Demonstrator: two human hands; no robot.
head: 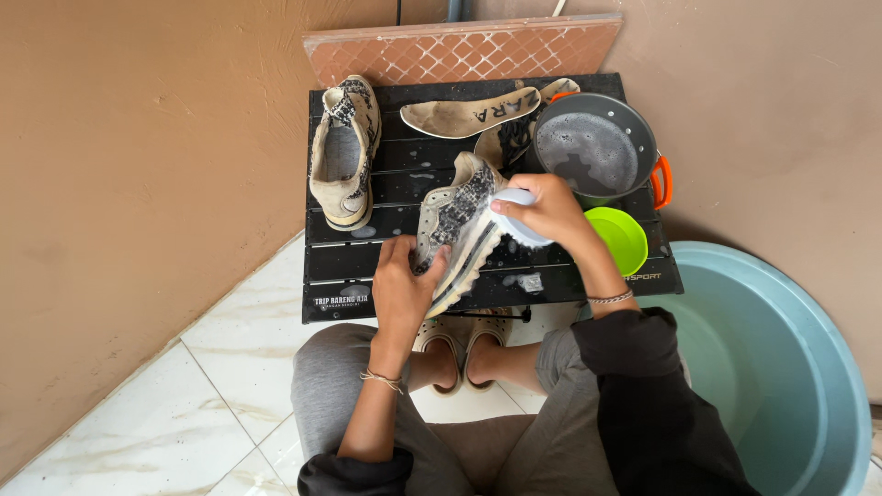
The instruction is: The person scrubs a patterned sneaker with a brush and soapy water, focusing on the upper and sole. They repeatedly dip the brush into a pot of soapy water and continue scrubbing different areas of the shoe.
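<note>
Beside the big pale-blue tub (790, 367), over the black slatted table (367, 266), my left hand (401, 289) clamps its fingers around the soapy beige shoe (455, 230) tilted on edge, while my right hand (551, 209) grips the white brush (516, 198) against it.

Two shoes (457, 225) (345, 152), one insole (469, 114), one pot (595, 149), one green bowl (619, 239), one blue basin (781, 367), one black table (367, 266).
</note>
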